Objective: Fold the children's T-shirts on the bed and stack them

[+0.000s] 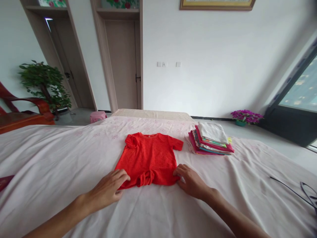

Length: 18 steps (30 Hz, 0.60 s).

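A red short-sleeved shirt [155,155] lies spread on the pale bed sheet [84,165], its neck pointing away from me. Its left sleeve is bunched, and the middle of the near hem is gathered in a small twisted clump. At the near left corner, my left hand [111,185] has its fingers closed over the hem, thumb underneath. My right hand [190,181] pinches the near right corner between thumb and fingers. Both hands rest low, close to the sheet.
To the right of the shirt stands a stack of folded clothes [210,138], white on top. Eyeglasses [307,195] lie at the right edge. A dark red item [5,181] is cut off at the left. Beyond the bed are a pink stool [98,116] and purple flowers [246,116].
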Available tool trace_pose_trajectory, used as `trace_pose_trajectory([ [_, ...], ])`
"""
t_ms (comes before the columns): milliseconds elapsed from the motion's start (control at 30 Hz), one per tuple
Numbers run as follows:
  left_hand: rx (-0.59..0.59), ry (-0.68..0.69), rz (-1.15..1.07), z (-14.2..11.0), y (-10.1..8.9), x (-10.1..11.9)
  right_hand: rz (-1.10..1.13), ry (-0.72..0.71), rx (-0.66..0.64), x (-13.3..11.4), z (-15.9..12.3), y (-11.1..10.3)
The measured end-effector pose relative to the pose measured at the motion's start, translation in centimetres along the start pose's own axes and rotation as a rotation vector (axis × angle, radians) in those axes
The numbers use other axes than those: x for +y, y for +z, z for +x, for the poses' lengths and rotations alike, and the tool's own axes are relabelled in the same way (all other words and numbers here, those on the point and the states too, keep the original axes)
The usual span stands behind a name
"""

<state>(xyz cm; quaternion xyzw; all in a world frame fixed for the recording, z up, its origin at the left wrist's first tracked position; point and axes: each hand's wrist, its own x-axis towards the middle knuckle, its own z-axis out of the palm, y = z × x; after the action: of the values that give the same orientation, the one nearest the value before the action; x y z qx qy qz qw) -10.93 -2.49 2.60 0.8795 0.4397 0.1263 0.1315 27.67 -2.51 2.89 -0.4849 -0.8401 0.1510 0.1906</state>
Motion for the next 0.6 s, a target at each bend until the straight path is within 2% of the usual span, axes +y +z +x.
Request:
trace_pose_trajectory([
  [100,0.07,-0.01,0.069,0.8,0.1,-0.7,-0.097,0.0,-0.011,-1.0,1.1,-0.4],
  [167,0.139,-0.06,0.058,1.4,-0.8,-1.0,-0.086,0.007,0.014,-1.2,1.7,-1.3],
  [233,0.141,-0.105,0.011,1.5,-2.0,-0.8,-0.053,0.022,0.029,-1.0,1.7,-2.5],
  [300,0.016,-0.09,-0.056,1.0,-3.2,-0.3,-0.019,0.032,-0.067,-0.6,1.2,-3.6],
  [367,-0.159,-0.06,-0.107,0.5,-3.8,0.3,0.013,0.046,-0.237,0.0,0.8,-4.2],
  [433,-0.244,-0.085,-0.127,0.7,-4.0,0.6,0.021,0.073,-0.3,0.6,0.9,-4.3],
  [500,-0.2,-0.153,-0.139,1.9,-3.7,0.8,-0.017,0.099,-0.19,0.9,2.0,-3.8],
  [600,-0.007,-0.18,-0.211,5.7,-2.2,1.1,-0.113,0.083,0.006,0.5,5.1,-1.9],
])
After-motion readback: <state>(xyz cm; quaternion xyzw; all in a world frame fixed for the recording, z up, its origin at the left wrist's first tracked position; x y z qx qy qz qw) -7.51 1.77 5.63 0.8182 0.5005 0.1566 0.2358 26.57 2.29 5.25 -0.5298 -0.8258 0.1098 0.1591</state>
